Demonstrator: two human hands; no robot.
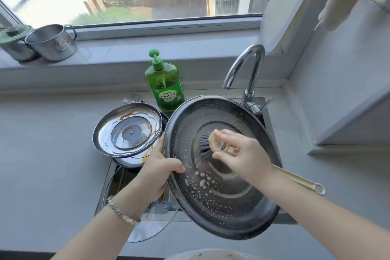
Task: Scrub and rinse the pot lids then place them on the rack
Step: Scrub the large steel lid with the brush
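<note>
Large dark lid (221,198): sudsy, tilted, below the faucet (247,69). Left hand (156,173) fingers (175,168) curl round its rim. Brush (211,141): bristles on lid centre, right hand (242,154) fingers pinching its head. Steel lid (126,131): lower left of faucet.

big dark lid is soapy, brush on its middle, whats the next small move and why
Probably sweep the wooden-handled bristle brush outward toward the rim. The right hand holds it on the centre of the large dark round metal lid, while foam specks dot the outer band and the left hand grips the lid's left edge.
</note>
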